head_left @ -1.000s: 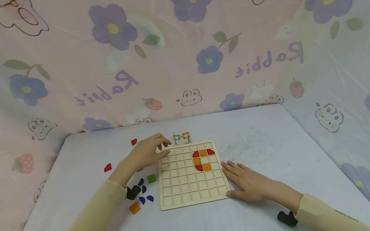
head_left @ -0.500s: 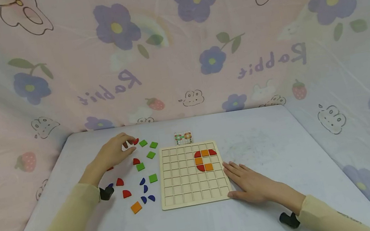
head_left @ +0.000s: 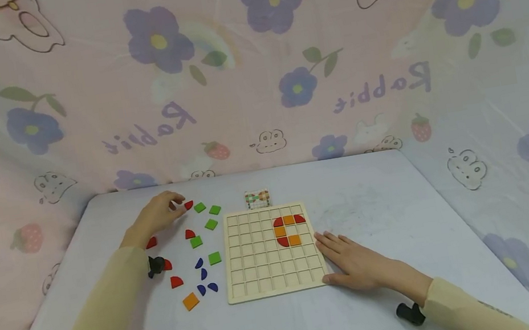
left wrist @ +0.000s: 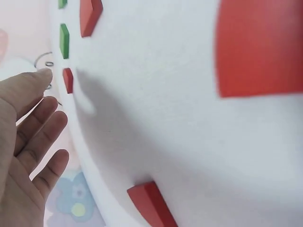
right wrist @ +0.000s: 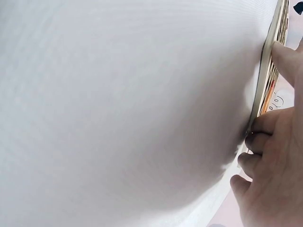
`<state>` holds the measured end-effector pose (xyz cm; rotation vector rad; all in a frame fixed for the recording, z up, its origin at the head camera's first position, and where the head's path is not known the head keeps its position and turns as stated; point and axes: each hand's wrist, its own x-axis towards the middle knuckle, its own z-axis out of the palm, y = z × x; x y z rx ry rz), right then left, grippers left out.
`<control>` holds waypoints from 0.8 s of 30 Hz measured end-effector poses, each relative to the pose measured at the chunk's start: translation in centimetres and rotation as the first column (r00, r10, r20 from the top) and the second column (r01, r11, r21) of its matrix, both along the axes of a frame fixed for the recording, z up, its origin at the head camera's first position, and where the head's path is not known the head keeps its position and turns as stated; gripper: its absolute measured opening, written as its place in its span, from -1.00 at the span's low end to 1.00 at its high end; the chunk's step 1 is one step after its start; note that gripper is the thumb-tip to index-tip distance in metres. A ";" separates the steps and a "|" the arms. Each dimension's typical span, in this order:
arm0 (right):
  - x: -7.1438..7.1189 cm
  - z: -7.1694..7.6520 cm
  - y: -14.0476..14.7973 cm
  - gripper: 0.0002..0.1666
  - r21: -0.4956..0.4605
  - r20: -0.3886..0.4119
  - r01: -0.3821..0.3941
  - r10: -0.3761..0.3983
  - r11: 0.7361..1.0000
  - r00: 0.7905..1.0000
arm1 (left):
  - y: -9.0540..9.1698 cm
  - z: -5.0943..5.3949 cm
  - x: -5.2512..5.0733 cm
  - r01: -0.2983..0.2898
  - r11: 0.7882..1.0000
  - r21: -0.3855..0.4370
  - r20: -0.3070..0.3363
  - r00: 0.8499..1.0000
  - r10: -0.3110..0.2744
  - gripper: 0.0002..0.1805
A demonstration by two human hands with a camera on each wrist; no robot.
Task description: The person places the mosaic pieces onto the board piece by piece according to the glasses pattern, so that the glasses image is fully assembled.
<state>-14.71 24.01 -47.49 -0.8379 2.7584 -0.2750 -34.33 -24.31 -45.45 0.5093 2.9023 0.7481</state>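
Note:
At the far left of the table, my left hand [head_left: 160, 210] hovers beside a red quarter-round tile [head_left: 189, 205]. The left wrist view shows its fingers loosely bent and holding nothing, with a gap between the thumb and that red tile [left wrist: 68, 80]. A wooden grid board [head_left: 256, 276] lies in the middle, bearing several red and orange tiles [head_left: 289, 219] at its upper right. My right hand [head_left: 354, 260] rests along the board's right side, its fingers extended and touching the edge. In the right wrist view the thumb and fingers of my right hand [right wrist: 274, 156] meet the board's rim [right wrist: 260, 90].
Left of the board lie several green squares [head_left: 214, 258], blue segments [head_left: 202, 290] and more red quarter-rounds [head_left: 176, 281], plus one orange square [head_left: 191, 301]. A small pattern card [head_left: 257, 199] sits behind the board. A printed curtain [head_left: 240, 76] hangs beyond the table.
My left hand has gone from over the board's upper left corner out to the red tile at the far left, uncovering the green squares. My right hand stays on the board's edge.

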 end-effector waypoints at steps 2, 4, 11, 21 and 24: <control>0.0 0.0 0.0 0.02 0.003 -0.001 -0.004 0.004 1.000 1.000 | 0.0 -0.2 -0.4 -0.014 1.000 -0.002 0.020 1.000 0.014 -0.53; 0.0 0.0 0.0 0.02 0.008 -0.005 -0.007 0.007 1.000 1.000 | 0.0 -0.2 -0.6 -0.016 1.000 -0.005 0.032 0.999 0.016 -0.53; -0.1 -0.1 0.0 0.03 0.010 -0.010 -0.007 0.007 1.000 1.000 | 0.2 -0.4 -1.2 -0.007 0.999 -0.038 0.032 0.999 0.008 -0.56; 0.0 0.0 -0.1 0.01 0.011 -0.002 0.002 -0.002 1.000 1.000 | 0.3 -1.1 -1.8 -0.007 0.999 -0.040 0.027 1.000 0.008 -0.62; 0.1 0.0 -0.1 0.01 0.012 -0.008 -0.001 0.002 1.000 1.000 | 0.3 -1.1 -1.7 -0.013 0.999 -0.037 0.015 1.000 0.013 -0.63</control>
